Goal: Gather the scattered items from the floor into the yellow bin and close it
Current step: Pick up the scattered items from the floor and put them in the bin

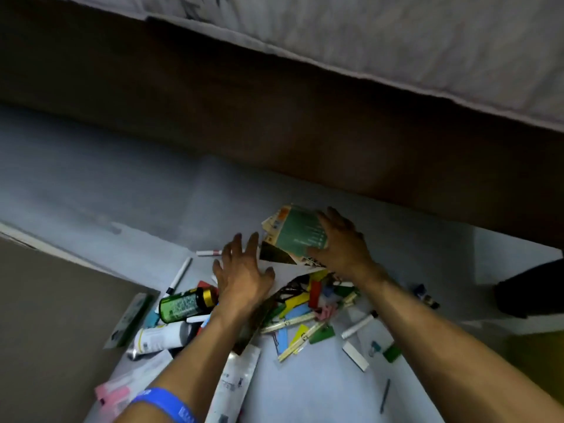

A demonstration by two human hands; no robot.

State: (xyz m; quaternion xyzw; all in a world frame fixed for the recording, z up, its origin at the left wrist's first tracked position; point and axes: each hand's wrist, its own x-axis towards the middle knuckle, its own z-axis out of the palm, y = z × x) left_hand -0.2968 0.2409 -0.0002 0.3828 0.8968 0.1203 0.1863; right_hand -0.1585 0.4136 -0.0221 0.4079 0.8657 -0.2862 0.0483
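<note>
Scattered items lie on the pale floor: a green bottle (183, 304) with a gold cap, a white tube (158, 336), markers (180, 276), coloured tags and sticks (305, 319), and a stack of papers with a green card (297, 236) on top. My left hand (242, 274) is spread flat, fingers straight, over a white sheet beside the bottle. My right hand (341, 242) rests on the right side of the green card stack, fingers extended over it. A yellow shape (531, 361) at the right edge may be the bin; it is blurred.
A bed with a grey cover (396, 41) and a dark brown base (274, 126) runs across the back. A brown mat (52, 315) lies at the left. A dark object (531, 288) sits at the right edge. A clear packet (235, 383) lies between my arms.
</note>
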